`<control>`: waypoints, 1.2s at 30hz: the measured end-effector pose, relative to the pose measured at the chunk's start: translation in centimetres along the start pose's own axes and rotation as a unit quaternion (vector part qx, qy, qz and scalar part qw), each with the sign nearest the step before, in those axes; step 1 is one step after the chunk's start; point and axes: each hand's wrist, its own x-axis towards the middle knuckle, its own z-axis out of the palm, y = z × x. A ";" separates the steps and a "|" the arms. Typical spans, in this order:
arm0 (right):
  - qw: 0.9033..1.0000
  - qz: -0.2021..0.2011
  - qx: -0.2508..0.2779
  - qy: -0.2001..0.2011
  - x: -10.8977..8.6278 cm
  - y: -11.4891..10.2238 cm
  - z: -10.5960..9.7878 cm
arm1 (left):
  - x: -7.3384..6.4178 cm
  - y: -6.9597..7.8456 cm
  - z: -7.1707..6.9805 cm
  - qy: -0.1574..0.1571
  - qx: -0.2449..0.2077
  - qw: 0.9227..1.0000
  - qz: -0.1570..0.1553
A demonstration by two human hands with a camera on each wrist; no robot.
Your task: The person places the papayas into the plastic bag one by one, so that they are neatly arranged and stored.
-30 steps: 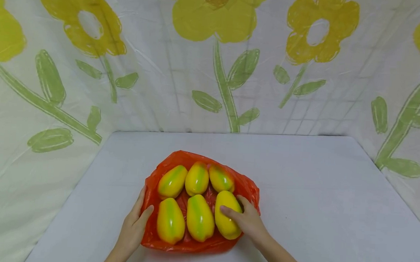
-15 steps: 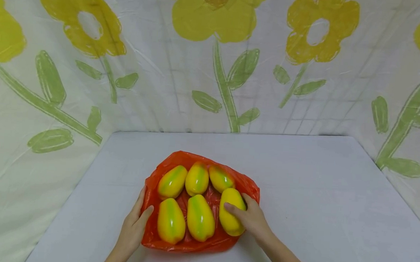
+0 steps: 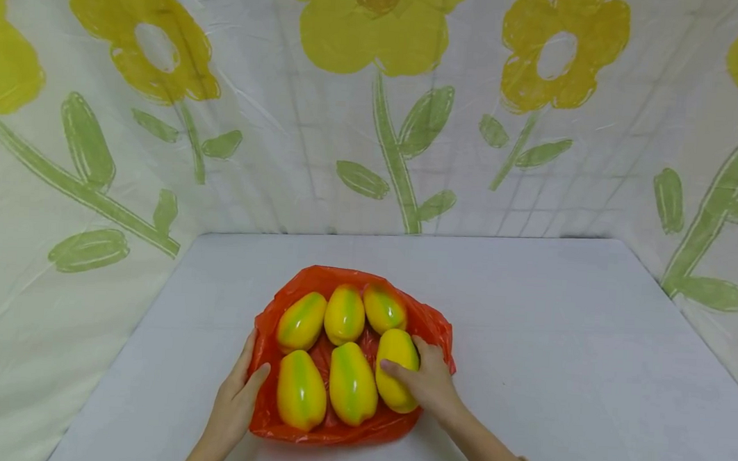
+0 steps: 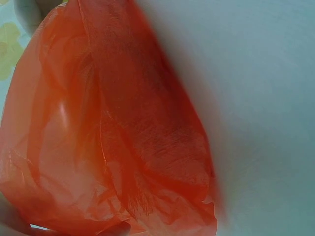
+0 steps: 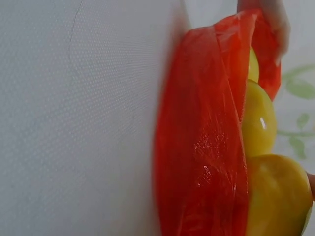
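Observation:
A red plastic bag point(image 3: 346, 435) lies spread on the table with its mouth facing up. Inside are several glossy yellow papayas point(image 3: 353, 383) with green stripes, in two rows. My left hand point(image 3: 233, 394) holds the bag's left side, thumb in front and fingers along the outer wall. My right hand point(image 3: 430, 380) grips the front-right papaya point(image 3: 394, 371), thumb across its top and fingers round its right side. In the left wrist view the bag point(image 4: 138, 123) fills the middle. The right wrist view has the bag wall point(image 5: 202, 132) beside the gripped papaya point(image 5: 278, 196).
The table point(image 3: 558, 324) has a pale, smooth cover that reaches to a back edge. Behind it and at both sides hangs a white curtain point(image 3: 274, 128) printed with yellow flowers and green leaves.
The right hand shifted the gripped papaya slightly right, then back left and a little farther from me. The bag's right rim drew slightly inward. My left hand has stayed nearly still.

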 end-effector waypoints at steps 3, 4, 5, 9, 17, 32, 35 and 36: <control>1.000 -0.017 -0.016 0.001 0.1 0.1 0.4 | 0.0 0.0 0.0 0.001 0.000 1.000 0.001; 1.000 -0.021 -0.017 0.000 0.2 0.1 0.5 | 0.0 0.0 0.0 0.001 0.000 1.000 0.002; 1.000 -0.024 -0.018 -0.001 0.2 0.2 0.6 | 0.0 0.1 0.1 0.001 0.000 1.000 0.002; 0.999 -0.028 -0.022 -0.002 0.3 0.3 0.8 | 0.0 0.1 0.1 0.002 0.000 1.000 0.004; 0.999 -0.042 -0.030 -0.011 0.5 0.3 0.7 | 0.2 0.1 0.1 -0.006 0.007 1.000 -0.003; 0.998 -0.053 -0.028 -0.025 0.8 0.7 1.2 | 0.1 0.0 0.1 -0.004 0.005 1.000 0.003; 0.997 -0.060 -0.029 -0.028 1.0 0.9 1.3 | 0.1 0.0 0.1 -0.002 0.007 1.000 0.004; 0.997 -0.061 -0.029 -0.030 1.0 0.9 1.3 | 0.1 0.0 0.1 -0.002 0.007 1.000 0.003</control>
